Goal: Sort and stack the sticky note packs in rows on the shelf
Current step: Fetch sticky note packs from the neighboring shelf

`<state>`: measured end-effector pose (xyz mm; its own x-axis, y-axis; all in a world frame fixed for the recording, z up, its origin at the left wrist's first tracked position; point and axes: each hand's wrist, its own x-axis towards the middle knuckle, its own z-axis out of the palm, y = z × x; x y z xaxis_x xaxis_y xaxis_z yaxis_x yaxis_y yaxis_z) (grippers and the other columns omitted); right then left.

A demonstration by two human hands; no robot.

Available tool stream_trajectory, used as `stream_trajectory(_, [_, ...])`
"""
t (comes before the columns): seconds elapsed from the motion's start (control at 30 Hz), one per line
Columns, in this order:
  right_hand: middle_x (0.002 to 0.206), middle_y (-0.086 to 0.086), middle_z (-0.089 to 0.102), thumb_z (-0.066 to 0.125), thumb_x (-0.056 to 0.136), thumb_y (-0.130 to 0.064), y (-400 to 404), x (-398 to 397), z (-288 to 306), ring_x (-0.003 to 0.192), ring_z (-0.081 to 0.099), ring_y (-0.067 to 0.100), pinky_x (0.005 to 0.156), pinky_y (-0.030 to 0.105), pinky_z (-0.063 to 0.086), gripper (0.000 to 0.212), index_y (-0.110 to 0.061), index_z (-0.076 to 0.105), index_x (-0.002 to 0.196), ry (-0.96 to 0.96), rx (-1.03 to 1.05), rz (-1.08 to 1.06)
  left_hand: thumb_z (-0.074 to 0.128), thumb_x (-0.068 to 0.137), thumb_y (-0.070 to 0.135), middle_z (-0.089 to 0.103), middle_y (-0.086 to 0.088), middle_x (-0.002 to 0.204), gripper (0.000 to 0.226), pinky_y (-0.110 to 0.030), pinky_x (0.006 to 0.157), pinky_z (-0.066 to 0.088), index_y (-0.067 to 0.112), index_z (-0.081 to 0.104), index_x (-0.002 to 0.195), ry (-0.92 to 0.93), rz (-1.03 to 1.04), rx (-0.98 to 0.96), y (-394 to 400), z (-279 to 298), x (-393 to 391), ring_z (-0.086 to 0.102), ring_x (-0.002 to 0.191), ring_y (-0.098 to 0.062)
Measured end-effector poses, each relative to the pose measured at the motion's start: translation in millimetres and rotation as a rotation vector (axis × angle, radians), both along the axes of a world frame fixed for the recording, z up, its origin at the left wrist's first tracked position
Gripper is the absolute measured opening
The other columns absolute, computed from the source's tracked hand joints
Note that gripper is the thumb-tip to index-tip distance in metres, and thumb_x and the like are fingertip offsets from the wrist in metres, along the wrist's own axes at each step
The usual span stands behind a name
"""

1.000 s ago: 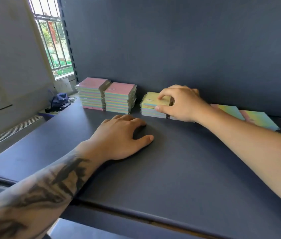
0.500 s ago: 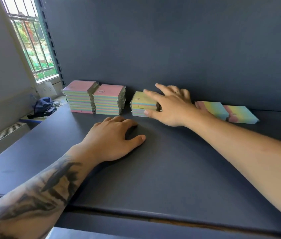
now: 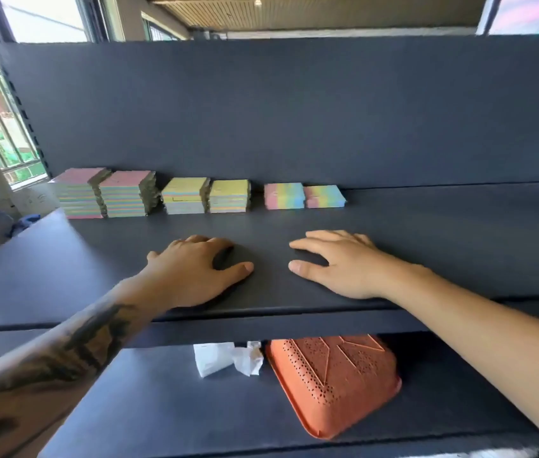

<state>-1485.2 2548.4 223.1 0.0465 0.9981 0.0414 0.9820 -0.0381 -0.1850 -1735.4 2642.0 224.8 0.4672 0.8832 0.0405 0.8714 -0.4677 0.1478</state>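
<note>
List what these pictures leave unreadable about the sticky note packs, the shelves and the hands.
- Head view: print on the pink-topped sticky note stacks is too small and blurred to read.
- The low pastel rainbow stacks: pack count too small to tell.
- The orange perforated plastic tray is cut off at the rear by the dark upper shelf.
- Palms of the left hand and right hand face down, hidden.

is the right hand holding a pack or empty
Empty: the right hand lies flat, fingers spread, on the shelf, apart from the packs.
</note>
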Motion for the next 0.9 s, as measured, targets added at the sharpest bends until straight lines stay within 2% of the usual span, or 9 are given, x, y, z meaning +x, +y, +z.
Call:
stream_trajectory(0.13, [0.169, -0.010, 0.023, 0.032, 0.097, -0.075, -101, 73, -4, 0.155, 0.020, 0.016, 0.122, 0.042, 0.017, 0.064, -0.046, 0.035, 0.155, 0.008, 0.061, -0.113, 0.033, 0.086, 0.088, 0.047, 0.009, 0.152, 0.074, -0.062, 0.112, 0.036, 0.047, 0.042, 0.146, 0.002, -0.111, 0.011, -81, 0, 75, 0.043, 0.140, -0.028])
stream_trajectory(0.27, [0.167, -0.010, 0.027, 0.036, 0.098, -0.072, -208, 150, -17, 0.154, 0.022, 0.014, 0.123, 0.043, 0.020, 0.063, -0.044, 0.036, 0.155, -0.002, 0.115, -0.208, 0.033, 0.086, 0.088, 0.039, 0.007, 0.159, 0.079, -0.061, 0.116, 0.030, 0.043, 0.037, 0.150, 0.011, -0.230, 0.069, -163, -10, 157, 0.037, 0.146, -0.028])
stream_trajectory(0.4, [0.155, -0.011, 0.045, 0.045, 0.098, -0.066, -306, 219, -26, 0.143, 0.041, 0.016, 0.117, 0.044, 0.033, 0.056, -0.037, 0.049, 0.146, 0.074, 0.196, -0.335, 0.041, 0.088, 0.081, 0.038, 0.004, 0.160, 0.077, -0.054, 0.117, 0.028, 0.038, 0.038, 0.152, 0.005, -0.326, 0.134, -236, -19, 227, 0.034, 0.147, -0.027])
stream_trajectory(0.5, [0.150, -0.010, 0.050, 0.048, 0.098, -0.065, -371, 264, -30, 0.139, 0.047, 0.018, 0.113, 0.046, 0.038, 0.055, -0.036, 0.051, 0.144, 0.099, 0.187, -0.422, 0.045, 0.090, 0.078, 0.042, 0.006, 0.156, 0.072, -0.049, 0.119, 0.028, 0.039, 0.041, 0.150, 0.036, -0.463, 0.131, -287, -20, 273, 0.037, 0.145, -0.023])
stream_trajectory(0.67, [0.148, -0.008, 0.052, 0.048, 0.096, -0.068, -454, 325, -33, 0.129, 0.055, 0.018, 0.105, 0.046, 0.046, 0.058, -0.036, 0.051, 0.144, 0.164, 0.219, -0.553, 0.046, 0.091, 0.077, 0.041, 0.009, 0.157, 0.066, -0.048, 0.119, 0.028, 0.042, 0.044, 0.147, 0.063, -0.661, 0.091, -353, -13, 365, 0.042, 0.143, -0.020])
stream_trajectory(0.77, [0.151, -0.009, 0.049, 0.046, 0.098, -0.067, -493, 357, -40, 0.135, 0.050, 0.018, 0.106, 0.043, 0.045, 0.059, -0.034, 0.048, 0.147, 0.164, 0.216, -0.619, 0.047, 0.092, 0.075, 0.041, 0.010, 0.157, 0.064, -0.048, 0.118, 0.030, 0.041, 0.046, 0.146, 0.037, -0.776, 0.092, -381, -10, 424, 0.042, 0.142, -0.019])
stream_trajectory(0.9, [0.152, -0.009, 0.049, 0.049, 0.100, -0.062, -530, 403, -46, 0.137, 0.049, 0.019, 0.107, 0.046, 0.044, 0.054, -0.035, 0.048, 0.146, 0.121, 0.194, -0.687, 0.050, 0.093, 0.073, 0.043, 0.010, 0.155, 0.063, -0.050, 0.117, 0.034, 0.040, 0.048, 0.146, -0.006, -0.888, 0.055, -410, -14, 500, 0.045, 0.140, -0.020])
